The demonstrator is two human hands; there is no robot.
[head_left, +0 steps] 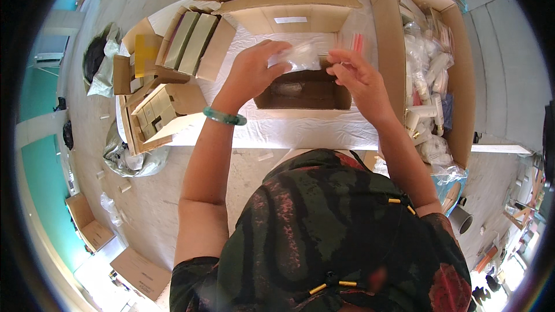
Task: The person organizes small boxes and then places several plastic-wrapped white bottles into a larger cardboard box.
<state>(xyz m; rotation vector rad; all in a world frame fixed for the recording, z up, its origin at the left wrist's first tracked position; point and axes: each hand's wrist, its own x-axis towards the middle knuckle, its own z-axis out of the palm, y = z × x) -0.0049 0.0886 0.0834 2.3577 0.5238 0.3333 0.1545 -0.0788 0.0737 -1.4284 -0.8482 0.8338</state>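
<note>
My left hand pinches a small clear plastic packet by its left end, fingers and thumb closed on it. What lies inside the packet is too blurred to make out. A green bangle circles my left wrist. Just right of the packet is my right hand, its fingers loosely bent and a little apart, with nothing visible in them. Below both hands an open brown cardboard box stands on the table, with a clear plastic packet inside. Behind my right hand lies a clear bag with red stripes.
A white cloth covers the table. At the right, a large carton holds many plastic-wrapped pieces. To the left stand cartons with long boxes and small boxes. Another open carton is at the back.
</note>
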